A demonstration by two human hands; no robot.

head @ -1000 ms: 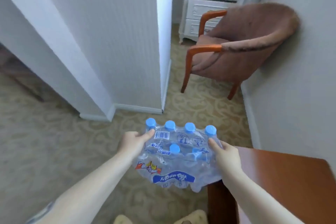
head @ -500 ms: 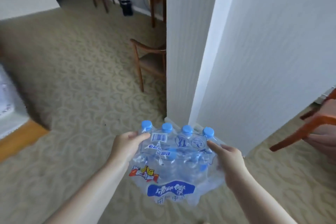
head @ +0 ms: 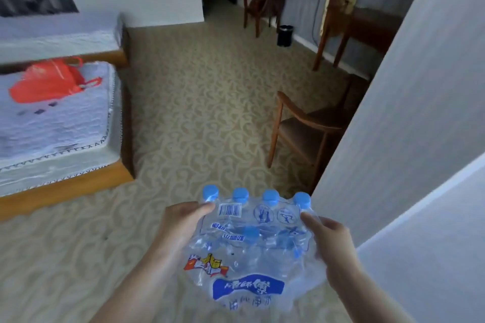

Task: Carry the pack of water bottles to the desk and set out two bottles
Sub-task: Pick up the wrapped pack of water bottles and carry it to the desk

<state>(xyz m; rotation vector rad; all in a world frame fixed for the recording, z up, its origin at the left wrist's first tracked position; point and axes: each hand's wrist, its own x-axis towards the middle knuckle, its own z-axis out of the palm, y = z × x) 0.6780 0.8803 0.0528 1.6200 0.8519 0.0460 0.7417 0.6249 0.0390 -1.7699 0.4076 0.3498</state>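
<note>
A shrink-wrapped pack of water bottles with blue caps and a blue label hangs in front of me, over the carpet. My left hand grips its left side and my right hand grips its right side. A dark wooden desk stands far off at the upper right against the wall, partly hidden by the white wall corner.
A wooden chair stands just ahead on the right beside the white wall corner. A bed with a red plastic bag lies on the left. Further off are another chair and a black bin. Patterned carpet runs between them.
The view has swung left around the wall corner: the pink armchair and brown table are gone, and the bed, chairs and desk have come into sight. Both hands keep hold of the pack.
</note>
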